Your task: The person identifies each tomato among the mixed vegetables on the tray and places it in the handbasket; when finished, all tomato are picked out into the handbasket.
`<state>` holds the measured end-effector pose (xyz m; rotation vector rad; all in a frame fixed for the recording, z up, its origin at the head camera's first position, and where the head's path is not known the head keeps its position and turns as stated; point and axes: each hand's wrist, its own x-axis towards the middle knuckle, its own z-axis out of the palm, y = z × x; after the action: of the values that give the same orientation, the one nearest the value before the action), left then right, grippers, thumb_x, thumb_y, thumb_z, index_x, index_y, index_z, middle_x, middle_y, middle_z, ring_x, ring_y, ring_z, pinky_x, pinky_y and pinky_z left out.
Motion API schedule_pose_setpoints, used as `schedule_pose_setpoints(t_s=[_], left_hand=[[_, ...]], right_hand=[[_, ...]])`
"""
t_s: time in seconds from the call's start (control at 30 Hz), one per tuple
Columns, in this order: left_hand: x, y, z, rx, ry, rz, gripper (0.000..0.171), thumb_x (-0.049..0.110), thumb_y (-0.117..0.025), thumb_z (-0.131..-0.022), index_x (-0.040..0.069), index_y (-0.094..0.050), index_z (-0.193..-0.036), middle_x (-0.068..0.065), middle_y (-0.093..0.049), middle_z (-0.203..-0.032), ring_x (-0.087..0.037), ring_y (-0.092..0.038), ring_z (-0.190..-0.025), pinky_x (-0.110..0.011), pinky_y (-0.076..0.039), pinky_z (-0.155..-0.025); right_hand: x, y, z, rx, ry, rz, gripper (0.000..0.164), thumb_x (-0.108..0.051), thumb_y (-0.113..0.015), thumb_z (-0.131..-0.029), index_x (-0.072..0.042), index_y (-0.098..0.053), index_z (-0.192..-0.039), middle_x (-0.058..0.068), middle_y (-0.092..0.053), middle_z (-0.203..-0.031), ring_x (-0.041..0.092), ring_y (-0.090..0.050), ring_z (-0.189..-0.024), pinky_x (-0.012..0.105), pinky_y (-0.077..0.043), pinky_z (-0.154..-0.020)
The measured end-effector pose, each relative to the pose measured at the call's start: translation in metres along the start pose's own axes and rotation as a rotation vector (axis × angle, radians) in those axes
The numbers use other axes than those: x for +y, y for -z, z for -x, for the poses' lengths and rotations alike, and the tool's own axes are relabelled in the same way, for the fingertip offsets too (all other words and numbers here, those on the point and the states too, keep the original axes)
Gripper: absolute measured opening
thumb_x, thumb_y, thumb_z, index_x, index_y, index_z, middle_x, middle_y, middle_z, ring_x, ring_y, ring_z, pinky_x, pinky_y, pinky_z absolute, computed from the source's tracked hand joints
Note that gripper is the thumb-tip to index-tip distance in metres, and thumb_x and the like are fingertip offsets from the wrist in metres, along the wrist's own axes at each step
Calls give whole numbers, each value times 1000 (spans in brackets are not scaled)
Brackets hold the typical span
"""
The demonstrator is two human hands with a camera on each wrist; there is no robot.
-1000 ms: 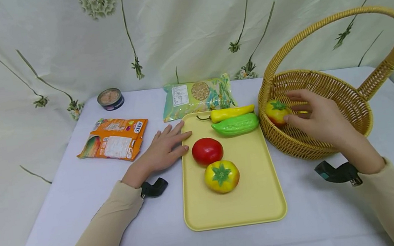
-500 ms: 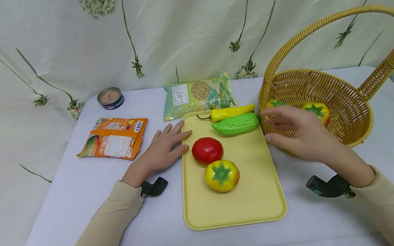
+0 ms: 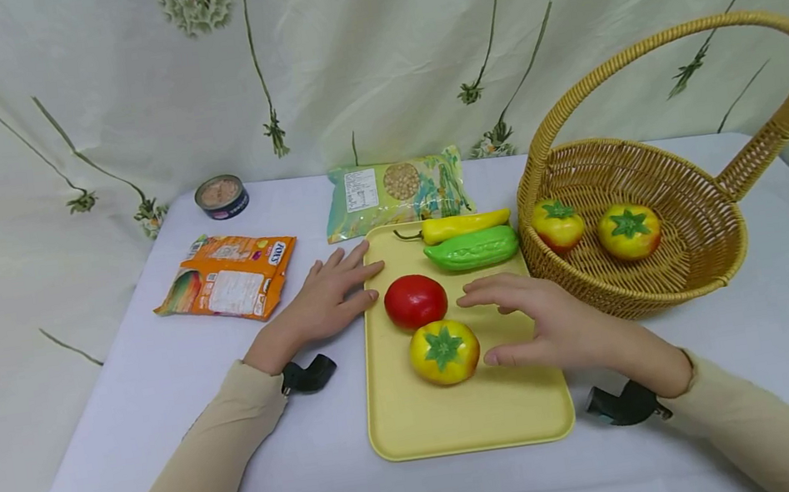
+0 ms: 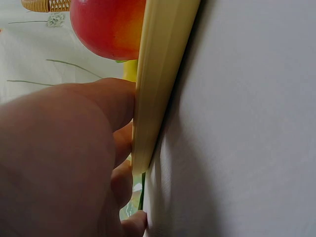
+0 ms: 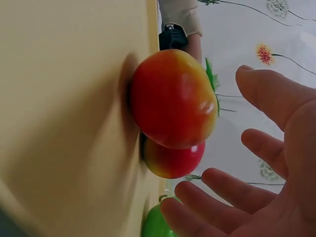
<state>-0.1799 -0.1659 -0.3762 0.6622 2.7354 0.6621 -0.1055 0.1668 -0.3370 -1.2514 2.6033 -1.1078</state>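
Note:
On the yellow tray (image 3: 420, 427) lie a red tomato-like fruit (image 3: 415, 302) and, in front of it, a yellow-red one with a green star-shaped leaf top (image 3: 444, 352). My right hand (image 3: 548, 313) hovers over the tray's right half, thumb and fingers spread beside these two, holding nothing. In the right wrist view the yellow-red fruit (image 5: 173, 98) stands just off the fingertips. My left hand (image 3: 326, 298) rests with fingers straight on the tray's left rim. Two more yellow-red fruits, left (image 3: 558, 225) and right (image 3: 630, 231), sit in the wicker basket (image 3: 700, 262).
A yellow chili pepper (image 3: 463, 225) and a green pepper-like vegetable (image 3: 472, 250) lie at the tray's far end. Behind it is a green bag (image 3: 387, 192). An orange packet (image 3: 231, 277) and a small can (image 3: 222, 198) are at the left. The basket's tall handle (image 3: 660, 36) arches up.
My right hand has let go of the yellow-red fruit inside the basket and moved left and toward me, over the tray. Both basket fruits now show fully. My left hand stays put.

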Motion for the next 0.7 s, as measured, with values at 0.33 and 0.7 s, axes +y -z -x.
schedule_pose_setpoints(t_s=[0.33,0.7], left_hand=[[2,1,1,6,-2,-6,53,35,-53,-104,19,-48,-154,-7,-18,-173,-46,-9,-158,-68,0,-125],[1,0,0,4,-1,-10,53,36,-52,-104,19,-48,-154,-7,-18,-173,-47,-9,-158,-69,0,-125]], right_hand=[[-1,-19,-1,-89,-17,-57,57,-24,-84,-85,-19,-63,-138,9,-58,-146,27,-57,-135,49,-49,-110],[3,-29,-1,-132,-4,-72,56,-22,-82,-85,-20,-64,-138,7,-54,-148,25,-56,-134,48,-49,-111]])
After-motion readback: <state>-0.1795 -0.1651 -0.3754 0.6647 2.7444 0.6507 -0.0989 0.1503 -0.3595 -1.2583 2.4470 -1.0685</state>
